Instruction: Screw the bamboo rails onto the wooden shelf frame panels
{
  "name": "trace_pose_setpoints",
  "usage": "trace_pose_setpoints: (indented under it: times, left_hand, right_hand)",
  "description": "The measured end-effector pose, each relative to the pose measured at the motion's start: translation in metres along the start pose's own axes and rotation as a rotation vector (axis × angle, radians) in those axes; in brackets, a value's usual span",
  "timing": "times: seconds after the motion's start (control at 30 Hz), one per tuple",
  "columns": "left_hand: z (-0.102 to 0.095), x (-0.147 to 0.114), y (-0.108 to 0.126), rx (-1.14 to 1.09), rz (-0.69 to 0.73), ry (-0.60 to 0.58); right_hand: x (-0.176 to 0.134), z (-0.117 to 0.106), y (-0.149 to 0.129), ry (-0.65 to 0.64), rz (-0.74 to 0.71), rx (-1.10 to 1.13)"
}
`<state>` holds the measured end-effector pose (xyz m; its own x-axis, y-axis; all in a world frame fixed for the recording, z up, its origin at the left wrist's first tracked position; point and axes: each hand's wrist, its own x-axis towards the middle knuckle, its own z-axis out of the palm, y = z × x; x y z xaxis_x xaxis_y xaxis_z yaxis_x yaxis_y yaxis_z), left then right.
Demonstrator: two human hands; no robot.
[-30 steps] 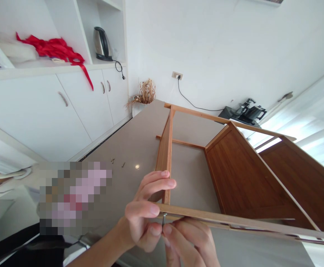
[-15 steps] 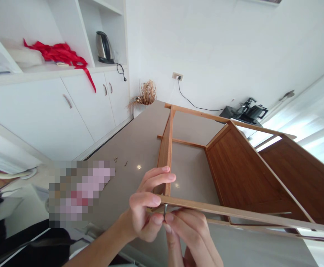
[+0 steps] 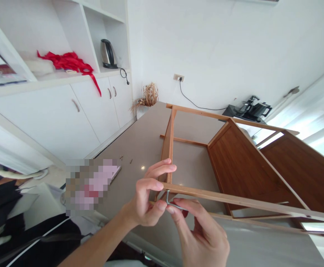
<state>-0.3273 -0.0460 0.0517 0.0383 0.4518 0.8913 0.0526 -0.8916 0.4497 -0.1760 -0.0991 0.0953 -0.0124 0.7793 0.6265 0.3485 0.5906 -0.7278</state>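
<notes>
A wooden shelf unit (image 3: 214, 194) lies on its side on the grey tabletop. My left hand (image 3: 150, 198) grips its near corner, fingers over the upright and thumb low beside the rail. Between the thumb and finger of my right hand (image 3: 203, 226) is the long arm of an L-shaped hex key (image 3: 167, 196). The key's short arm stands upright against the underside of the near rail, close to my left thumb. Whatever the tip sits in is hidden from view.
Small screws (image 3: 131, 161) lie on the grey table (image 3: 139, 133) left of the frame. A blurred pinkish item (image 3: 95, 185) rests at the left edge. Behind stand white cabinets (image 3: 92, 107) with a kettle (image 3: 108, 53), dried plants (image 3: 150, 94), and a black kettle set (image 3: 252, 109).
My right hand has shifted from close under the rail to the right and turned, so the key's long arm now shows in its pinch. My left hand keeps its hold.
</notes>
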Motion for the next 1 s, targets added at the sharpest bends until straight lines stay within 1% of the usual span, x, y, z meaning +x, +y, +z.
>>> trace_pose_setpoints:
  times: [0.1, 0.2, 0.3, 0.37, 0.47, 0.57, 0.77, 0.87, 1.0]
  left_hand:
    - [-0.002, 0.001, 0.003, 0.002, -0.020, -0.020]
    - [0.000, 0.003, 0.005, -0.002, -0.018, -0.011]
    - [0.002, 0.004, 0.006, -0.013, -0.018, 0.012]
    - [0.003, 0.005, 0.007, -0.017, -0.012, 0.007]
    - [0.003, 0.004, 0.010, -0.017, -0.024, -0.012]
    - [0.003, 0.003, 0.012, -0.019, -0.064, -0.002]
    - [0.007, 0.003, 0.012, -0.008, -0.062, 0.022]
    - [0.007, 0.003, 0.011, 0.001, -0.069, 0.028]
    - [0.008, 0.002, 0.011, -0.001, -0.061, 0.023]
  right_hand:
    - [-0.001, 0.001, -0.007, 0.009, 0.080, 0.001]
    - [-0.001, 0.000, -0.012, -0.032, 0.180, -0.008]
    - [-0.002, -0.004, -0.011, -0.103, 0.201, 0.018]
    - [-0.003, -0.006, -0.009, -0.115, 0.203, 0.031]
    - [-0.004, -0.007, -0.007, -0.092, 0.207, 0.017]
    - [-0.004, -0.007, -0.006, -0.066, 0.202, 0.014]
    - [-0.009, -0.006, 0.001, 0.047, 0.209, 0.070]
    - [-0.014, -0.004, 0.006, 0.041, 0.217, 0.085]
    - [-0.022, 0.002, 0.012, -0.002, 0.284, 0.139]
